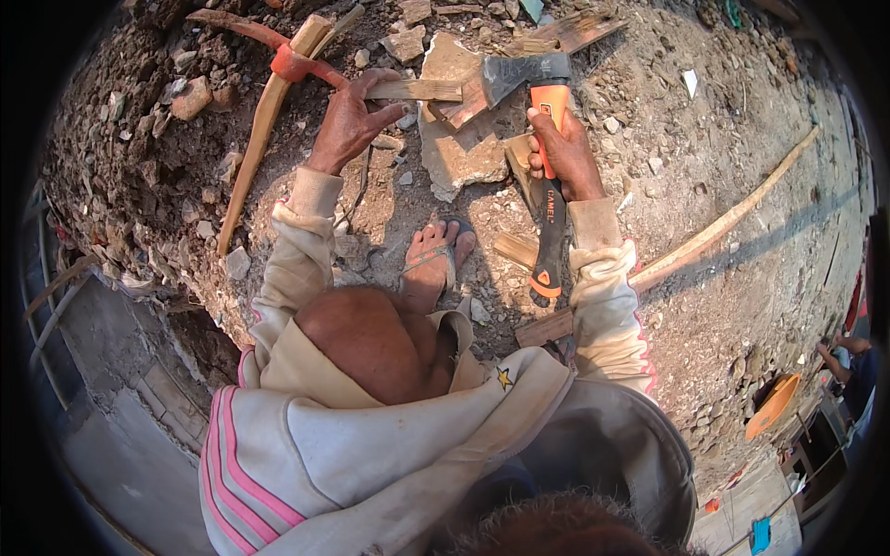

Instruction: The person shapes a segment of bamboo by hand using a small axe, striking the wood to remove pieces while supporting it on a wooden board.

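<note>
My right hand (pixel 567 153) grips a hatchet (pixel 553 199) high on its orange and black handle, close under the grey head. The blade points left, by a broken piece of wood (pixel 465 104); whether it touches the wood, I cannot tell. My left hand (pixel 350 125) holds the left end of a short wooden strip (pixel 417 90), fingers along its upper side and thumb spread out below. The strip's right end reaches that broken wood. Beneath lies a flat, pale slab (pixel 464 159). Left of my left hand rests a mattock with a red head (pixel 293 65) and wooden handle (pixel 248 167).
My sandalled foot (pixel 431 264) stands just below the slab. Wood offcuts (pixel 516 248) lie near the hatchet handle. A long pole (pixel 732 218) slants across the right side. Rubble (pixel 120 176) covers the left. An orange pan (pixel 773 406) and another person (pixel 848 363) are at the far right.
</note>
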{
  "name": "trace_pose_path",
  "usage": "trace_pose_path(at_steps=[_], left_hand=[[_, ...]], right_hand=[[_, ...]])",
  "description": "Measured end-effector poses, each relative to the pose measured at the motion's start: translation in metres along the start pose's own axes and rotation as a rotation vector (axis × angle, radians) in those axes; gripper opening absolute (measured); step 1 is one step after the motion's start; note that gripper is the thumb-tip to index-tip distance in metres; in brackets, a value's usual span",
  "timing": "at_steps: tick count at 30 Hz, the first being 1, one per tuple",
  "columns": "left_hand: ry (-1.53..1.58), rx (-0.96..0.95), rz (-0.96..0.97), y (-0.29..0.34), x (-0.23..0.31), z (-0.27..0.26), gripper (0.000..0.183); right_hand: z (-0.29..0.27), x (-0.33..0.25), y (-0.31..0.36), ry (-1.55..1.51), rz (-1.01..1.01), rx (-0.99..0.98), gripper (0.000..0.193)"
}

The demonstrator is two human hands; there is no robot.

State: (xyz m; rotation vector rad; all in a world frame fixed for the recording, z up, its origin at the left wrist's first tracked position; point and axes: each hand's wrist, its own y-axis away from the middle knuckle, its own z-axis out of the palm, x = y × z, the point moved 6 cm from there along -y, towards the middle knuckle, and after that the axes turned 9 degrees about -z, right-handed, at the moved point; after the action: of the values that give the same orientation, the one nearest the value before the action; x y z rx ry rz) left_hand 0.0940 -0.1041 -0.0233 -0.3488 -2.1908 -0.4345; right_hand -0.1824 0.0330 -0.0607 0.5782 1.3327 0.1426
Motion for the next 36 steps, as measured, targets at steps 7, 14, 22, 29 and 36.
trace_pose_path(at_steps=[7, 14, 22, 29, 36], left_hand=[[-0.317, 0.062, 0.303, 0.003, 0.033, -0.008, 0.025], [-0.501, -0.1, 0.48, -0.017, 0.066, -0.001, 0.026], [-0.549, -0.157, 0.506, -0.038, 0.067, 0.006, 0.026], [-0.526, -0.154, 0.488, -0.034, 0.064, -0.003, 0.022], [-0.523, -0.1, 0.468, -0.032, 0.063, -0.001, 0.024]], right_hand=[[0.009, -0.023, 0.005, 0.48, -0.538, 0.057, 0.029], [0.048, -0.093, 0.045, 0.669, -0.807, 0.01, 0.029], [0.038, -0.059, 0.032, 0.909, -0.76, -0.067, 0.031], [0.044, -0.08, 0.047, 0.687, -0.762, -0.02, 0.032], [0.028, -0.041, 0.014, 0.793, -0.611, -0.053, 0.034]])
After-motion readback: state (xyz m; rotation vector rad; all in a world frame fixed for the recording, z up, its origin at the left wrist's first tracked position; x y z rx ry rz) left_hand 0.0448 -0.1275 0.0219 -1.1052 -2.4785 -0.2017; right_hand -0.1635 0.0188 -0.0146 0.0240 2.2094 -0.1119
